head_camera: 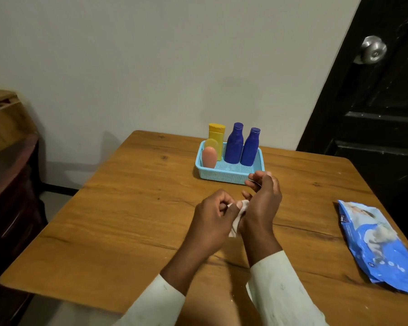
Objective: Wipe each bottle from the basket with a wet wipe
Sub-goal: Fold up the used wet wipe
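Centrally, both hands hold a white wet wipe [238,217]: the left hand [212,215] pinches it with curled fingers, the right hand [263,201] likewise. Just above, bottles stand upright in the blue basket [222,176]; the wipes pack [382,245] lies at the right.

From my remote station I saw a plain, off-white wall [151,55] filling most of the view, lit evenly and dimly, with soft shadows falling on it. A wooden table [127,208] with a warm, knotted grain stood against that wall. On the right stood 1 black panelled door [382,114] with a round metal knob [372,50]. On the left I made out dark reddish-brown wooden furniture [10,196] with a lighter wooden piece [3,114] above it. A strip of pale floor [54,203] showed beside the table, edged by a dark skirting line.
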